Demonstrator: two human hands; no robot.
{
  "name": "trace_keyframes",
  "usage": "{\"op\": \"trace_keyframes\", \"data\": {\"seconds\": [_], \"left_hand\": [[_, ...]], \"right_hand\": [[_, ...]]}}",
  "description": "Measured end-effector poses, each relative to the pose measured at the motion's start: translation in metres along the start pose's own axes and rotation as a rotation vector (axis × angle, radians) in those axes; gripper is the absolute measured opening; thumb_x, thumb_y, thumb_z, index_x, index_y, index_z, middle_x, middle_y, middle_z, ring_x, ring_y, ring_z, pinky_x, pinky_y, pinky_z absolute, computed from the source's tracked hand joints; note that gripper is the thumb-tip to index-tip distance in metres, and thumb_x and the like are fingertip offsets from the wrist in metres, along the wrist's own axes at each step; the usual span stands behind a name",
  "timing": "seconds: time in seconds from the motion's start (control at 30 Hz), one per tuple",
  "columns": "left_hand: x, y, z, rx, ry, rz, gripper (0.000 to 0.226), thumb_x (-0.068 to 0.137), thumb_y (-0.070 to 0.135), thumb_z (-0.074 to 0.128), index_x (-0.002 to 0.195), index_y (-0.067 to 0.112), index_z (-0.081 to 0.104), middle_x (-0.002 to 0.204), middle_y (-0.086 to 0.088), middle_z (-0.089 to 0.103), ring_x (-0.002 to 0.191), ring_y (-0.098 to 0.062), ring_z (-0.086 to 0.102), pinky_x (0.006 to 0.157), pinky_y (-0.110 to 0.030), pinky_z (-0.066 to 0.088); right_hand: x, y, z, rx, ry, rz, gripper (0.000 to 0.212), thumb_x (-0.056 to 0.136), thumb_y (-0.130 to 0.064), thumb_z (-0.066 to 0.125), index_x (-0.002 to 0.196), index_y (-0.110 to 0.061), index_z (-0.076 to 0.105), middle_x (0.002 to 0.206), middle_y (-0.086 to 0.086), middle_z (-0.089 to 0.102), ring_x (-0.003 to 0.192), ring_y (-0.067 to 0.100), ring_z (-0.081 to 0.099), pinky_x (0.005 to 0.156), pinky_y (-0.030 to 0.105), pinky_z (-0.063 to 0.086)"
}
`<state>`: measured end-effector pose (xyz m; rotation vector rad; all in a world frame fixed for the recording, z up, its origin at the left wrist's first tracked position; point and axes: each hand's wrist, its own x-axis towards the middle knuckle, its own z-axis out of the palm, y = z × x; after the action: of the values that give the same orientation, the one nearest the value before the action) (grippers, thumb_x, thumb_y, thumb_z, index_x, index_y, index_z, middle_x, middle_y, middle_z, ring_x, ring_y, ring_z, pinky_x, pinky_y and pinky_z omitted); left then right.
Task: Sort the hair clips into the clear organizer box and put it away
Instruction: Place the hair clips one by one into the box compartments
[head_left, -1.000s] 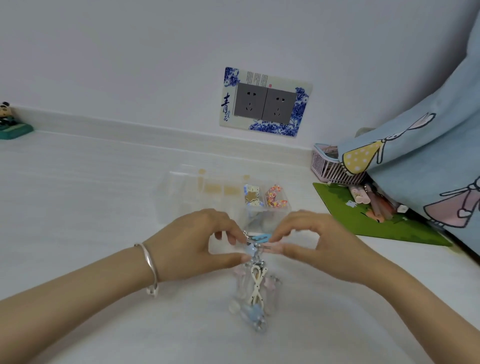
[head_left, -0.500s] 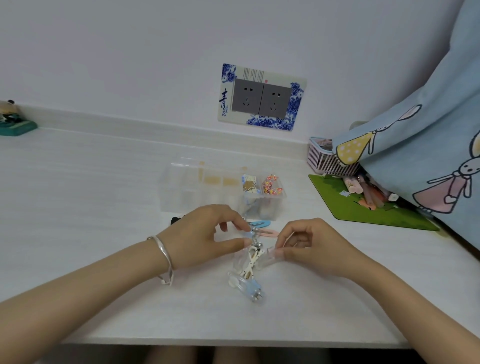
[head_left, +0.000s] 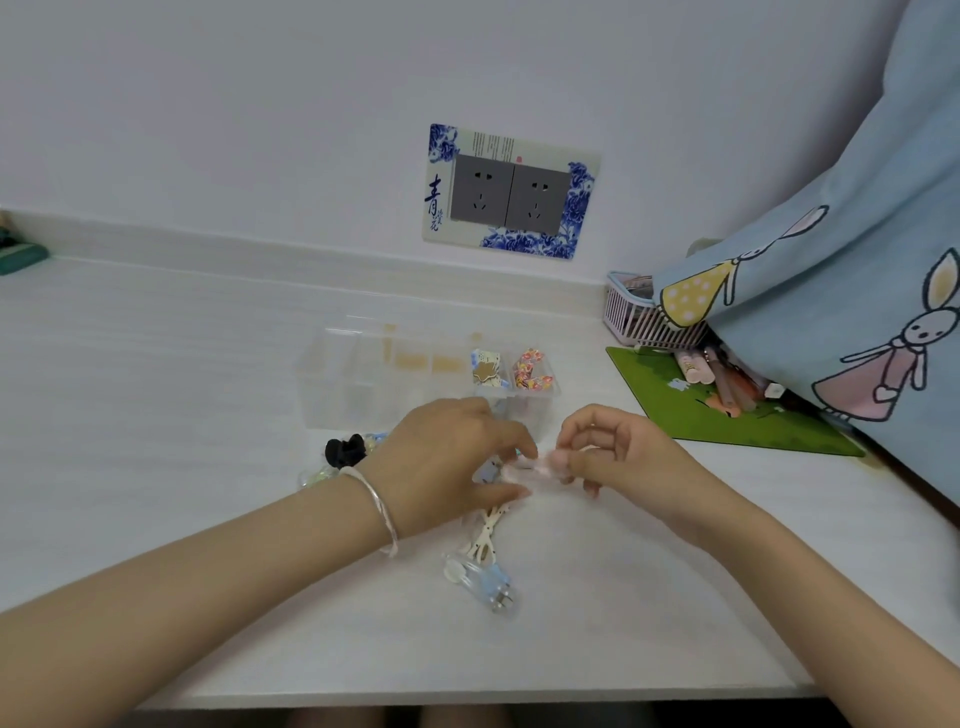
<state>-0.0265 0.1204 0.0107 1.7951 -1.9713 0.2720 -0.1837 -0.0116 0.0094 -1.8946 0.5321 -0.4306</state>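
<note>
The clear box stands open on the white table, and everything else is placed from it. Just in front of the box's right end, the left hand and the right hand meet over the table, fingers curled. Between them they pinch a pale pink clip, the left thumb and forefinger on one end and the right fingertips on the other. The clip is blurred, so its shape is hard to make out. A silver bracelet sits on the left wrist. In front of the box and nearer the person than the hands, a small heap of white and light blue clips lies on the table. A black clip lies just before the box's left half, beside the left wrist. Inside the box, the two right-hand compartments hold patterned clips, while the others look bare. To the right of the box lie a green mat and a pink basket.
</note>
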Motion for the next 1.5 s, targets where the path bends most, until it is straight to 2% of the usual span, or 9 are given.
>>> {"op": "trace_keyframes", "data": {"seconds": [0.13, 0.33, 0.43, 0.63, 0.83, 0.97, 1.13, 1.33, 1.5], "left_hand": [[0.007, -0.014, -0.008, 0.009, 0.172, 0.014, 0.027, 0.075, 0.042, 0.057, 0.087, 0.022, 0.072, 0.064, 0.001, 0.066, 0.059, -0.016, 0.061, 0.052, -0.019, 0.041], [0.016, -0.036, -0.031, -0.511, 0.228, -0.263, 0.024, 0.085, 0.036, 0.057, 0.083, 0.019, 0.073, 0.071, 0.008, 0.073, 0.063, -0.002, 0.064, 0.066, -0.018, 0.051], [0.016, -0.051, -0.037, -0.468, 0.229, -0.286, 0.035, 0.085, 0.048, 0.05, 0.085, 0.021, 0.073, 0.076, 0.011, 0.073, 0.073, -0.005, 0.066, 0.07, -0.023, 0.051], [0.0, -0.085, -0.037, -0.241, 0.201, -0.325, 0.047, 0.085, 0.063, 0.033, 0.107, 0.034, 0.063, 0.098, 0.023, 0.064, 0.096, 0.01, 0.052, 0.082, -0.013, 0.04], [-0.014, -0.096, -0.029, -0.252, 0.23, -0.364, 0.05, 0.084, 0.065, 0.027, 0.106, 0.037, 0.062, 0.101, 0.031, 0.058, 0.106, 0.014, 0.046, 0.087, -0.005, 0.032], [-0.018, -0.099, -0.026, -0.277, 0.237, -0.378, 0.049, 0.084, 0.064, 0.028, 0.106, 0.037, 0.062, 0.105, 0.029, 0.059, 0.108, 0.008, 0.047, 0.089, -0.006, 0.033], [-0.021, -0.099, -0.027, -0.294, 0.244, -0.382, 0.046, 0.085, 0.062, 0.03, 0.105, 0.036, 0.062, 0.103, 0.029, 0.059, 0.108, 0.004, 0.049, 0.09, -0.01, 0.035], [-0.025, -0.088, -0.029, -0.314, 0.195, -0.332, 0.04, 0.086, 0.058, 0.033, 0.105, 0.037, 0.061, 0.104, 0.03, 0.058, 0.109, 0.004, 0.049, 0.089, -0.004, 0.032], [-0.029, -0.075, -0.03, -0.339, 0.15, -0.236, 0.03, 0.088, 0.051, 0.041, 0.101, 0.038, 0.064, 0.099, 0.029, 0.062, 0.105, 0.0, 0.053, 0.088, -0.013, 0.04]], "right_hand": [[0.009, -0.019, 0.002, 0.123, 0.012, -0.063, 0.01, 0.081, -0.004, 0.066, 0.087, -0.011, 0.067, 0.081, 0.002, 0.066, 0.065, 0.01, 0.062, 0.058, 0.019, 0.05], [0.04, -0.051, 0.012, 0.141, 0.094, -0.22, 0.026, 0.075, -0.003, 0.07, 0.099, -0.011, 0.068, 0.081, -0.002, 0.071, 0.066, 0.004, 0.065, 0.06, 0.014, 0.051], [0.06, -0.063, 0.015, 0.111, 0.11, -0.263, 0.022, 0.077, -0.012, 0.069, 0.099, -0.012, 0.066, 0.082, 0.0, 0.071, 0.067, 0.005, 0.067, 0.057, 0.014, 0.049], [0.103, -0.066, 0.016, -0.159, 0.119, -0.24, 0.016, 0.08, -0.019, 0.071, 0.094, -0.013, 0.069, 0.082, 0.002, 0.073, 0.063, 0.0, 0.062, 0.058, 0.007, 0.045], [0.126, -0.054, 0.029, -0.404, -0.095, -0.132, 0.012, 0.078, -0.022, 0.073, 0.086, -0.014, 0.072, 0.078, 0.001, 0.074, 0.071, 0.007, 0.064, 0.067, 0.012, 0.047], [0.128, -0.051, 0.035, -0.532, -0.194, -0.15, 0.01, 0.077, -0.023, 0.075, 0.083, -0.016, 0.076, 0.081, -0.002, 0.074, 0.064, 0.0, 0.058, 0.06, 0.009, 0.043], [0.135, -0.047, 0.034, -0.841, -0.088, -0.243, 0.013, 0.082, -0.033, 0.067, 0.084, -0.024, 0.077, 0.092, -0.009, 0.066, 0.086, 0.011, 0.057, 0.078, 0.027, 0.045], [0.104, -0.055, 0.026, -0.633, -0.015, -0.359, 0.008, 0.084, -0.028, 0.066, 0.086, -0.026, 0.073, 0.092, -0.012, 0.064, 0.074, 0.004, 0.05, 0.066, 0.012, 0.037], [0.054, -0.048, 0.025, -0.55, -0.315, -0.272, 0.012, 0.079, -0.027, 0.072, 0.09, -0.025, 0.075, 0.079, -0.013, 0.067, 0.066, 0.002, 0.052, 0.059, 0.008, 0.035]]}}
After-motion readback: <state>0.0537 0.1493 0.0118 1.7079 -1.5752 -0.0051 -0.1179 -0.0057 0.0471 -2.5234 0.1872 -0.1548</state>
